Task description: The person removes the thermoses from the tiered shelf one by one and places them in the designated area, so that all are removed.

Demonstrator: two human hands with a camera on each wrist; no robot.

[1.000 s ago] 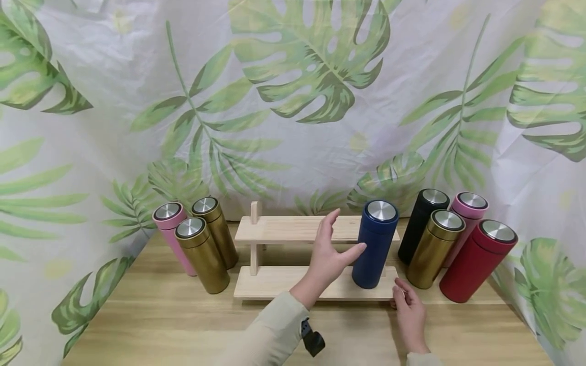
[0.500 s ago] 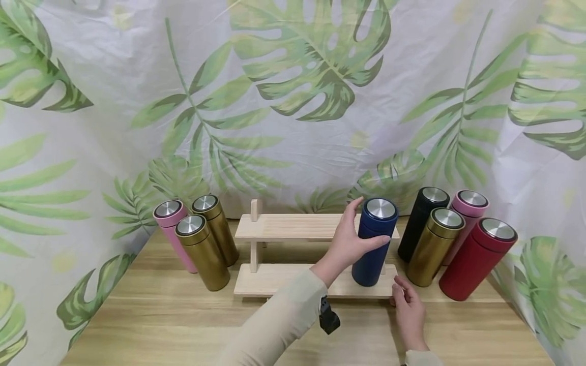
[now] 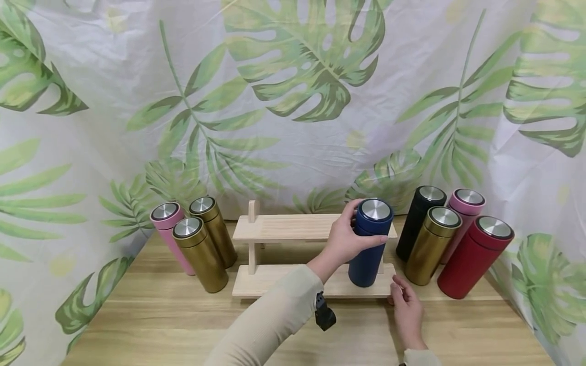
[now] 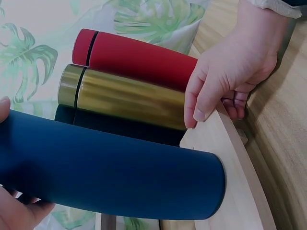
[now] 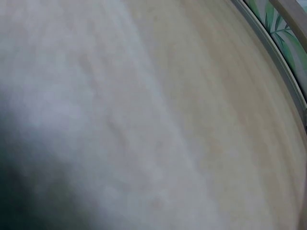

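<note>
A dark blue vacuum flask (image 3: 366, 265) with a steel-topped lid stands on the lower board of a two-tier wooden rack (image 3: 284, 277), near its right end. My left hand (image 3: 345, 240) grips the flask's upper part, thumb across the front and fingers round the left and back. In the left wrist view the blue flask (image 4: 115, 167) crosses the foreground, its base at the board. At the rack's front right corner, my right hand (image 3: 407, 310) holds the lower board's end. That same right hand (image 4: 235, 72) shows thumb and forefinger at the edge, other fingers curled below.
Right of the rack stand a black flask (image 3: 414, 229), a gold flask (image 3: 428, 256), a pink flask (image 3: 462, 223) and a red flask (image 3: 471, 264). Left stand a pink flask (image 3: 176, 244) and two gold ones. A leaf-print cloth (image 3: 293, 101) hangs behind. The right wrist view is mostly blurred wood.
My left hand has moved right to the blue flask and closed its fingers round it. The flask and my right hand keep their places at the rack; the head view shifts slightly.
</note>
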